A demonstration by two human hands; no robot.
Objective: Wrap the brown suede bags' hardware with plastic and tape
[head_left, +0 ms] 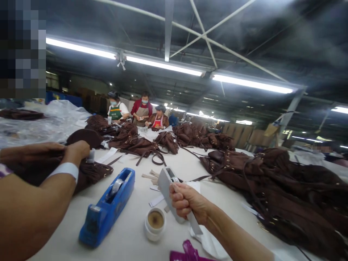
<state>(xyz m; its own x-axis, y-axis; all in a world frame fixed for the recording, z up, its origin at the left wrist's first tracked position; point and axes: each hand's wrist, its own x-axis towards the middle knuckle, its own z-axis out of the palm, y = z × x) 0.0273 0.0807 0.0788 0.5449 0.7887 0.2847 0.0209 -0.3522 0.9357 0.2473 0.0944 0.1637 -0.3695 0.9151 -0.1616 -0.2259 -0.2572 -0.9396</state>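
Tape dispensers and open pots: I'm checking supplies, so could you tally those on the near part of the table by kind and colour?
Blue tape dispenser: 1
Grey tape dispenser: 1
White open pot: 1
Total: 3

right hand (190, 202) out in front, closed in a grip. thumb (181, 188) on top, pointing left; fingers (179, 204) curled in beneath it, their outer segments facing the camera. wrist (208, 211) roughly in line with the bare forearm (236, 232), which slants up and left from the lower right edge.
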